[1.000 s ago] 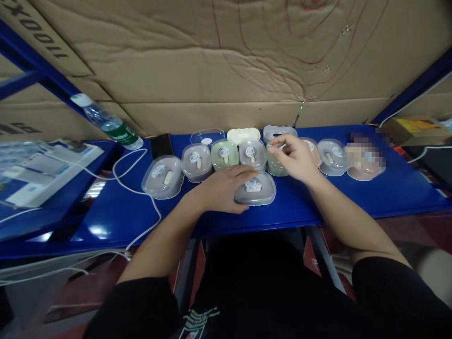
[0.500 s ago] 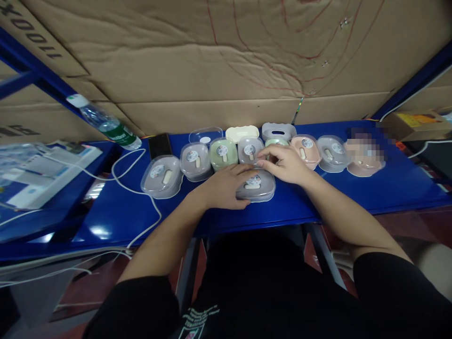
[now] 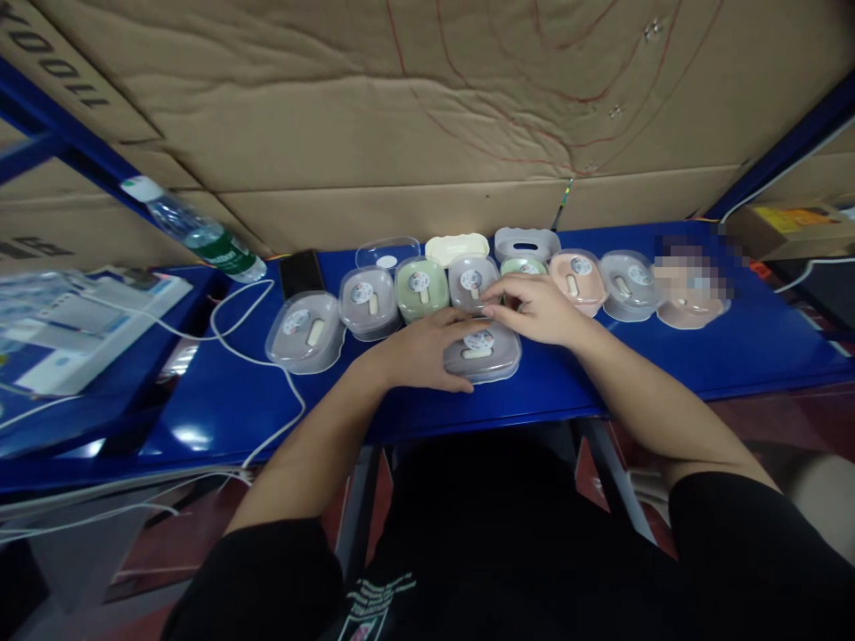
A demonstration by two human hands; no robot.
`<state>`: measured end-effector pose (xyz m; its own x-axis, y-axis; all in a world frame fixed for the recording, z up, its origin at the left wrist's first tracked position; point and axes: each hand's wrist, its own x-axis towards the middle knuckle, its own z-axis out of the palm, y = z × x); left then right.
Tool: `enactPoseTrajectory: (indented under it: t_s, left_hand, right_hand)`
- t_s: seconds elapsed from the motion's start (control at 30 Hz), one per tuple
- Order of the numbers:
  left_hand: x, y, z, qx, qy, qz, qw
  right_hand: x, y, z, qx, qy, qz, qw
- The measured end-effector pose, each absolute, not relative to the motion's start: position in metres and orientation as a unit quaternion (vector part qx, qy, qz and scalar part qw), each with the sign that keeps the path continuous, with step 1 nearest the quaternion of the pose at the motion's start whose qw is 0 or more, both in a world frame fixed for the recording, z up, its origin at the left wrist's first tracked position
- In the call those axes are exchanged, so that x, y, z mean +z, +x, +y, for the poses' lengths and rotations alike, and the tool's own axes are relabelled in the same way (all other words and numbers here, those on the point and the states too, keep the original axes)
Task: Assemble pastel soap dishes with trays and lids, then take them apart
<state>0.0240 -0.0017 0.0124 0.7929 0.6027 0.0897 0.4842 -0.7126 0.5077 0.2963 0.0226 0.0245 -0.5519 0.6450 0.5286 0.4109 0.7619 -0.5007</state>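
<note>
At the front of the row sits a grey plastic box with a clear lid (image 3: 498,361), bearing a round sticker and a pale oblong piece on top. My left hand (image 3: 427,352) wraps its left side, thumb at the front edge and fingers across the back. My right hand (image 3: 534,307) is at the box's back right edge, thumb and bent fingers close together there; exactly what the fingertips pinch is hidden. Behind my hands stand a grey lidded box (image 3: 468,267) and a green lidded box (image 3: 514,264), the latter partly covered by the right hand.
More lidded boxes line the blue table (image 3: 220,409), grey (image 3: 307,331), green (image 3: 420,289) and pink (image 3: 578,280). A loose clear lid (image 3: 387,249), cream tray (image 3: 458,247) and grey tray (image 3: 527,236) are behind. Left are a phone (image 3: 300,274), bottle (image 3: 223,249) and white cable (image 3: 292,383).
Both hands stay around the front grey box, with the right fingertips shifted very slightly left. The view has tilted a little; the boxes stay in place.
</note>
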Motion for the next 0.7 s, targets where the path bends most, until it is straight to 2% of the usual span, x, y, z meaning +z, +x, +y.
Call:
enactPoseTrajectory:
  t_s: [0.27, 0.5, 0.7]
  left_hand:
    - [-0.002, 0.043, -0.006, 0.135, 0.925, 0.290, 0.206]
    - [0.001, 0.054, -0.020, 0.132, 0.922, 0.328, 0.156]
    - [0.009, 0.062, -0.027, 0.148, 0.921, 0.333, 0.137]
  right_hand:
    - [0.032, 0.298, 0.015, 0.166, -0.242, -0.915, 0.279]
    - [0.040, 0.294, 0.001, 0.109, -0.224, -0.931, 0.266]
    - [0.036, 0.291, -0.034, 0.067, -0.220, -0.949, 0.217]
